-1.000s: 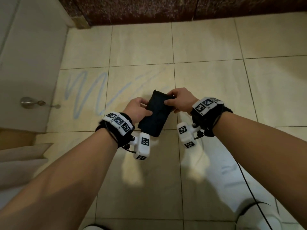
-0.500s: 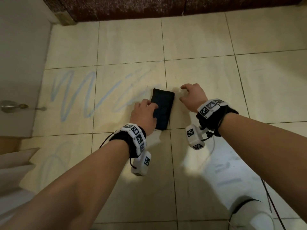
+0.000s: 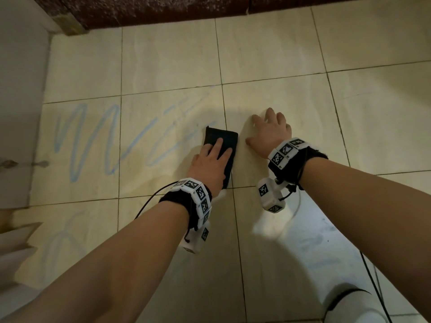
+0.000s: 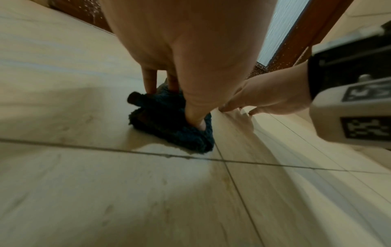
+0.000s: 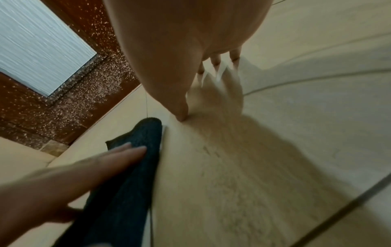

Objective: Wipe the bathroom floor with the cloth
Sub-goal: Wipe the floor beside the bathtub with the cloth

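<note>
A dark folded cloth (image 3: 229, 139) lies flat on the beige tiled floor (image 3: 268, 66), beside a grout line. My left hand (image 3: 213, 159) presses down on it with straight fingers, covering its near half. In the left wrist view the thumb digs into the fluffy cloth (image 4: 160, 123). My right hand (image 3: 270, 131) is just right of the cloth, holding nothing, its spread fingertips touching the bare tile. The right wrist view shows the cloth (image 5: 137, 160) under the left fingers (image 5: 118, 155). Blue scribble marks (image 3: 93, 141) run across the tiles left of the cloth.
A dark red speckled stone sill (image 3: 163, 10) borders the far edge of the floor. A pale door (image 3: 18, 89) with a metal stop (image 3: 9, 163) stands at the left. My white trouser leg (image 3: 314, 248) and a black cable (image 3: 373, 283) are at the lower right.
The cloth went from being held up by both hands to lying on the floor. The right hand let go and moved right onto the tile; the left hand slid on top.
</note>
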A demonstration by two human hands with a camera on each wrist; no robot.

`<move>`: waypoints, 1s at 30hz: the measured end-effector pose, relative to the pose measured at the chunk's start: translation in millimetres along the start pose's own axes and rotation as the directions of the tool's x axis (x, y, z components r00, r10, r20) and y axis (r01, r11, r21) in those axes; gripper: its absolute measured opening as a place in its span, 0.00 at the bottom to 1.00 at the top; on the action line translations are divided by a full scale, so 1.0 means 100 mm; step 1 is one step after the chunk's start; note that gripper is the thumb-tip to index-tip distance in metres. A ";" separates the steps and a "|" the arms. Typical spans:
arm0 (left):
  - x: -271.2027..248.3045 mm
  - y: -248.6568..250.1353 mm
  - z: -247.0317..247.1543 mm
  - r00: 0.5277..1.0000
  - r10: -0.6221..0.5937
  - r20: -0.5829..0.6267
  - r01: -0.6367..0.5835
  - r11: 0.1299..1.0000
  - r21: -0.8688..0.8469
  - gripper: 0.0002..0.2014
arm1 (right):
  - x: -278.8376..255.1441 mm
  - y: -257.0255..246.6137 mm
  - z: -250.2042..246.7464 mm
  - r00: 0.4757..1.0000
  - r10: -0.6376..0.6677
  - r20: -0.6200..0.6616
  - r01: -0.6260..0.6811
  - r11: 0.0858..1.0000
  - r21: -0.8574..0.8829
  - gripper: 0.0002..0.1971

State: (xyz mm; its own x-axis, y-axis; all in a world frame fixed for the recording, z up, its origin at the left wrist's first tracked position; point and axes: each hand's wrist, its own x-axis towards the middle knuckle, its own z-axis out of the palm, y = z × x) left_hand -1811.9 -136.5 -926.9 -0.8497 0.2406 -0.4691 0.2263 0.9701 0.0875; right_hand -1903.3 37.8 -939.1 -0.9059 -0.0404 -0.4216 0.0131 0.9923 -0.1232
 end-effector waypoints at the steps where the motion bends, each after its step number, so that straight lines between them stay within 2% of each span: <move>1: 0.02 -0.01 -0.01 1.000 0.000 0.000 0.000 1.000 0.009 0.38 | 0.01 -0.02 0.03 1.000 0.007 -0.009 -0.007 1.000 -0.011 0.32; 5: 0.14 -0.05 -0.06 1.000 -0.024 -0.019 0.025 0.999 0.033 0.39 | 0.04 -0.07 0.08 1.000 0.019 -0.022 -0.019 0.999 -0.032 0.34; 15: 0.60 -0.25 -0.33 0.993 -0.117 -0.022 0.117 0.993 0.006 0.38 | 0.13 -0.09 0.01 0.999 0.014 0.044 -0.014 1.000 -0.009 0.41; 30: 1.18 -0.65 -0.73 0.973 -0.232 0.011 0.232 0.973 -0.006 0.36 | 0.14 -0.04 0.05 0.991 0.003 0.135 -0.009 0.999 0.044 0.42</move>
State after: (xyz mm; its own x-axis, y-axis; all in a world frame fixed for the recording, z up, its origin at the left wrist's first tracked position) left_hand -1962.1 -168.9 -923.7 -0.8739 0.0083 -0.4860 0.0199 0.9996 -0.0187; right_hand -1913.9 33.0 -948.7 -0.8405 -0.0526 -0.5392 0.0399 0.9866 -0.1585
